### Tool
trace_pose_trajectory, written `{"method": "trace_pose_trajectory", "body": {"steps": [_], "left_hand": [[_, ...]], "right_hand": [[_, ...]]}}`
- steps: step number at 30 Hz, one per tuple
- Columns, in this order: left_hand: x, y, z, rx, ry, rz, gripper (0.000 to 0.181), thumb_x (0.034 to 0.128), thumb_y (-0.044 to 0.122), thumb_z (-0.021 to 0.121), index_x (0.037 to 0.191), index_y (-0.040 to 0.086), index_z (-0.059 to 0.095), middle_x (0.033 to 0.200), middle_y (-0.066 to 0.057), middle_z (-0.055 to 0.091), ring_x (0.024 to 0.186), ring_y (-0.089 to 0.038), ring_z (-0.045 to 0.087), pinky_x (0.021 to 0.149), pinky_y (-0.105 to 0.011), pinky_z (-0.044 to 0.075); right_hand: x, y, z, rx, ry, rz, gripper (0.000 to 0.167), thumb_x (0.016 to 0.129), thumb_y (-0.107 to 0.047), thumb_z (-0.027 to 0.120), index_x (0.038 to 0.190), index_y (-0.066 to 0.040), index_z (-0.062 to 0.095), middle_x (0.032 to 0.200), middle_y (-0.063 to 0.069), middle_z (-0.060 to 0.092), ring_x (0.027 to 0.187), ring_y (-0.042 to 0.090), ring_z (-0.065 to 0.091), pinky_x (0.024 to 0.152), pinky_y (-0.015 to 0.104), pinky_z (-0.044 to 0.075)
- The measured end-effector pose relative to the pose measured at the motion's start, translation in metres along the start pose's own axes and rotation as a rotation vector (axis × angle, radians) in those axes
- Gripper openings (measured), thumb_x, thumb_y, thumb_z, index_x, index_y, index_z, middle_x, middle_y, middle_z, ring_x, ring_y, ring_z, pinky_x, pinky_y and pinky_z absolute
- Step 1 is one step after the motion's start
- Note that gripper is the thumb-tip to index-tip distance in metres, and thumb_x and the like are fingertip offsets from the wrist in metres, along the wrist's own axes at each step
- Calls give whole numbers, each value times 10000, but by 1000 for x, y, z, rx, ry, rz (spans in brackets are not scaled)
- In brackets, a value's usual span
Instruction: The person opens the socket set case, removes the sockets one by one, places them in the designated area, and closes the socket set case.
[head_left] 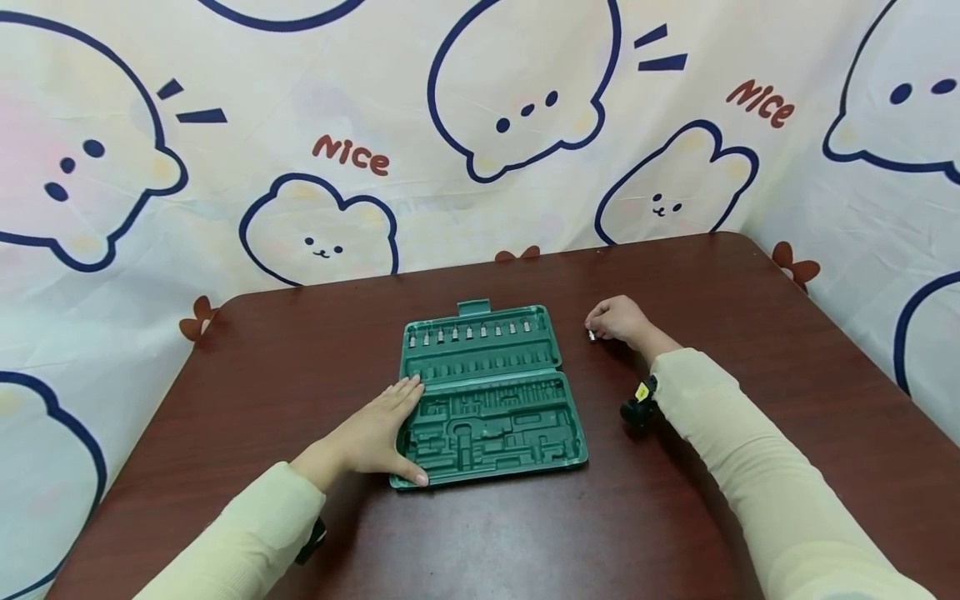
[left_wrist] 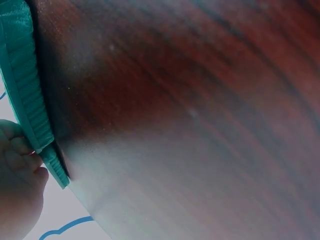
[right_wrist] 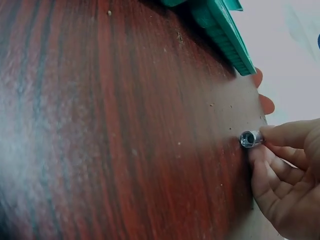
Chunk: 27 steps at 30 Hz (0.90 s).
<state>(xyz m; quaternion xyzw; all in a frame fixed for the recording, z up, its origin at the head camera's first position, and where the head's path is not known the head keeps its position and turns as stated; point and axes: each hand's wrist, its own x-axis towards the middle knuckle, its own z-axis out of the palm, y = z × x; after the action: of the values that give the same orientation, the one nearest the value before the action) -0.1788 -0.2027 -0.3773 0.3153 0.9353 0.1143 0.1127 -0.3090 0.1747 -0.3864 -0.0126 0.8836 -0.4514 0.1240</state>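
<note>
A green plastic tool case lies unfolded on the table, with moulded slots in both halves. Several small silver sockets stand in a row along its far half; the slots in the near half hold nothing that I can make out. My left hand rests on the case's left edge, fingers straight and thumb spread over the near left corner. To the right of the case, my right hand pinches a small silver socket between thumb and fingers. Its hollow end shows in the right wrist view, close to the tabletop.
The dark red-brown wooden table spreads around the case on all sides. A pale curtain with cartoon bears hangs behind the table. A black wrist camera sits below my right forearm.
</note>
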Motion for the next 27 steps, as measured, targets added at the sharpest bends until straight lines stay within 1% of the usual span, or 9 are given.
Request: {"method": "trace_pose_trajectory", "body": {"steps": [4, 8, 20, 27], "left_hand": [[1, 0, 1, 8, 3, 3, 1230, 500, 768, 535, 1364, -21, 156, 1414, -164, 109, 1284, -289, 84, 1005, -439, 135], [1, -1, 1, 12, 8, 3, 1234, 495, 772, 532, 1363, -22, 160, 1413, -166, 113, 1283, -293, 87, 1003, -439, 140], [0, 0, 0, 8, 3, -3, 1232, 497, 768, 536, 1365, -19, 153, 1414, -165, 107, 1284, -294, 82, 1003, -443, 140], [0, 0, 1, 6, -5, -15, 1236, 491, 774, 527, 1369, -10, 149, 1418, -154, 95, 1286, -285, 73, 1005, -439, 136]], "right_hand": [[1, 0, 2, -52, 15, -7, 156, 831, -51, 519, 866, 58, 627, 759, 109, 579, 663, 188, 509, 565, 255, 449], [1, -1, 3, -77, 19, -14, 149, 826, -46, 524, 853, 55, 629, 751, 108, 580, 661, 187, 503, 554, 249, 441], [-2, -4, 2, -62, 26, -9, 149, 813, -35, 532, 869, 75, 617, 779, 131, 582, 666, 190, 504, 563, 253, 444], [-3, -4, 3, -51, 27, -3, 156, 810, -32, 529, 883, 80, 610, 834, 140, 586, 686, 191, 501, 572, 251, 442]]}}
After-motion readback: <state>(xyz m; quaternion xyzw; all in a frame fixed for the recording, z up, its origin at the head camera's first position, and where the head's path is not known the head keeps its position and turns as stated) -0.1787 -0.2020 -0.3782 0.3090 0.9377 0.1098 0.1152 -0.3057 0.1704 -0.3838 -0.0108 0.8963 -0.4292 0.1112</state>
